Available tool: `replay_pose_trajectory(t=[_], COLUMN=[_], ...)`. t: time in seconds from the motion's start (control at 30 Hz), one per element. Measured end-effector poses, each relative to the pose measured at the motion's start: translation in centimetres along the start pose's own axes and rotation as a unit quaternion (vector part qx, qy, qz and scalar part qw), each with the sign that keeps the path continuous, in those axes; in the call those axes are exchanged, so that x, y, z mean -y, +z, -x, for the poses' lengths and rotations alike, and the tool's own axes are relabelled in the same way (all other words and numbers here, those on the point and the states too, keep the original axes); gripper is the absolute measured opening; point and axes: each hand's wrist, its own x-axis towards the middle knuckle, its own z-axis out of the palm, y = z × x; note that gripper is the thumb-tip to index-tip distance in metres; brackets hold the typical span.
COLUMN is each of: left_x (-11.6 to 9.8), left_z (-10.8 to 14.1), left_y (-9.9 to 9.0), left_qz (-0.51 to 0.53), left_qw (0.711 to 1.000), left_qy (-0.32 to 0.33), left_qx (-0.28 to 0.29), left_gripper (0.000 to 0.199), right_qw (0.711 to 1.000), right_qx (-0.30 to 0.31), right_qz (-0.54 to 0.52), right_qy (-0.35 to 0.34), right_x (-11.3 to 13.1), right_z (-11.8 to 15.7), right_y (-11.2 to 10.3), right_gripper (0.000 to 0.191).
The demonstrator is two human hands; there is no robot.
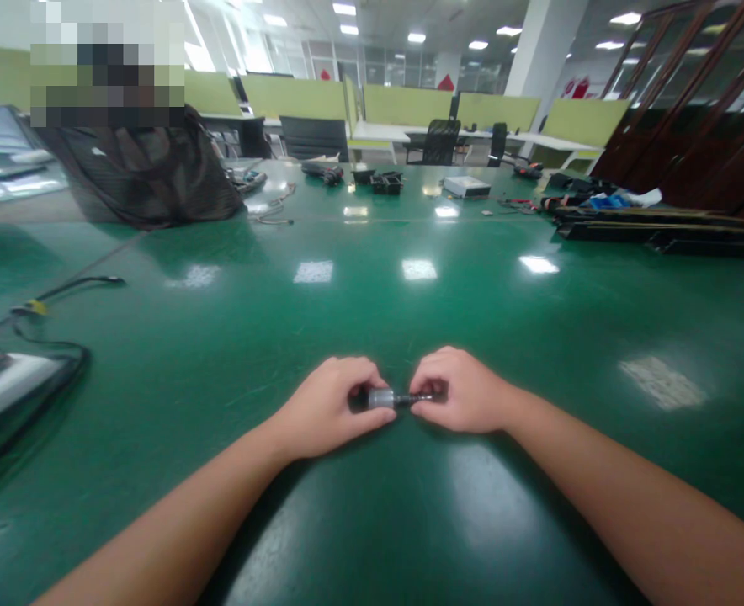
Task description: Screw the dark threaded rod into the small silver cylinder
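A short grey and black cylinder [381,398] with a thin dark shaft [405,399] lies level between my hands, low over the green table or resting on it; I cannot tell which. My left hand [334,406] is closed around the cylinder, thumb on the near side and fingers on the far side. On the shaft's right end, my right hand [460,391] pinches with thumb and fingertips. Its tip is partly hidden inside the curled right fingers. The exact kind of tool or part is too small and blurred to make out.
The green table [258,320] reflects the ceiling lights. A dark bag [157,177] stands at the far left, and black cables [82,286] lie nearer on that side. Long black bars [662,231] lie at the right. A white box [466,187] and several tools sit farther back.
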Motion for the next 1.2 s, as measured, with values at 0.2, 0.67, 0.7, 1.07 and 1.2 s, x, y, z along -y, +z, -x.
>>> replay_pose_trajectory(t=[0.2, 0.67, 0.7, 1.07, 1.2], left_x=[0.0, -0.2, -0.2, 0.1, 0.0], left_z=[0.0, 0.1, 0.1, 0.1, 0.1], left_y=[0.0, 0.0, 0.0, 0.2, 0.1], left_qz=[0.003, 0.007, 0.007, -0.004, 0.001], left_qw=[1.0, 1.0, 1.0, 1.0, 1.0], left_qy=[0.001, -0.001, -0.001, -0.004, -0.003], left_qx=[-0.003, -0.003, -0.003, -0.008, -0.009], left_gripper=[0.021, 0.02, 0.02, 0.026, 0.032], right_qw=[0.999, 0.996, 0.996, 1.0, 1.0], right_qx=[0.028, 0.053, 0.053, 0.023, 0.017], right_qz=[0.0, -0.015, -0.017, 0.0, -0.009], right_qy=[0.015, 0.07, 0.068, 0.0, 0.004], right_x=[-0.4, -1.4, -1.3, 0.6, 0.5], right_z=[0.2, 0.8, 0.7, -0.1, -0.1], right_y=[-1.2, -2.6, -2.4, 0.3, 0.4], right_gripper=[0.005, 0.005, 0.005, 0.019, 0.017])
